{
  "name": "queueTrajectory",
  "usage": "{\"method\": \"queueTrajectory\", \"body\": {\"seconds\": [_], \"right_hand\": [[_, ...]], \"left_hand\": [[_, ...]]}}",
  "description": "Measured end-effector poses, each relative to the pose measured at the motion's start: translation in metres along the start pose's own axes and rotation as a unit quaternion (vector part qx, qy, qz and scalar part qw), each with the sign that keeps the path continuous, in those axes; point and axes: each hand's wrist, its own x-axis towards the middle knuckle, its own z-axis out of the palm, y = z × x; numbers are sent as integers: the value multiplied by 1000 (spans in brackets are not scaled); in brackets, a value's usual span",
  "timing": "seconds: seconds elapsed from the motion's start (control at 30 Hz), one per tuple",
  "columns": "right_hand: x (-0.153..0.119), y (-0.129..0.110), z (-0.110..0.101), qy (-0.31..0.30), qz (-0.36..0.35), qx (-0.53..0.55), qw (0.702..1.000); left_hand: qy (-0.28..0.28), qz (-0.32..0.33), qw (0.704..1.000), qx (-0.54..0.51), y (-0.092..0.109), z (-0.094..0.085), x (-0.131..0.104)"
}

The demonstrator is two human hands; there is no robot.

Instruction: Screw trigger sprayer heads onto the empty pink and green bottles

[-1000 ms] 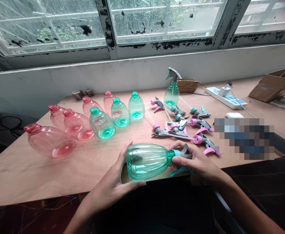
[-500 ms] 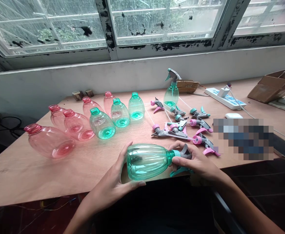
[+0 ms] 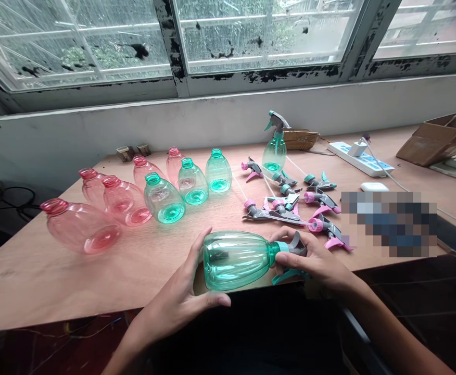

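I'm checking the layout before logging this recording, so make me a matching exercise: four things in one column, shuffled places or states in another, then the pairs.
Things:
1. Held bottle
2. Pink bottles
3. Power strip
4. Loose spray heads

Places or states:
A. White, with an adapter plugged in
B. Grey with pink or teal parts, right of the picture's centre
C. Sideways, right hand at its neck, left hand about its base
D. No spray heads fitted, toward the left of the table

Pairs: 1-C, 2-D, 3-A, 4-B
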Motion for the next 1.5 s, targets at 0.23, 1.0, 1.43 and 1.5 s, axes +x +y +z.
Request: {"method": "queueTrajectory", "body": {"seconds": [0.23,1.0,1.43,1.5], "right_hand": [[0,1,0,-1,2,3,1000],[2,2,-3,-2,-4,-14,1000],[1,1,-2,-5,-12,-11,1000],[1,1,-2,-7,-10,-5,1000]], "left_hand": [[-2,-7,1000,2,0,-1,1],[-2,-5,1000,3,0,-1,1],[-18,-4,1000,-1,-2,-1,1],[-19,-1,1000,-1,-2,-1,1]]}}
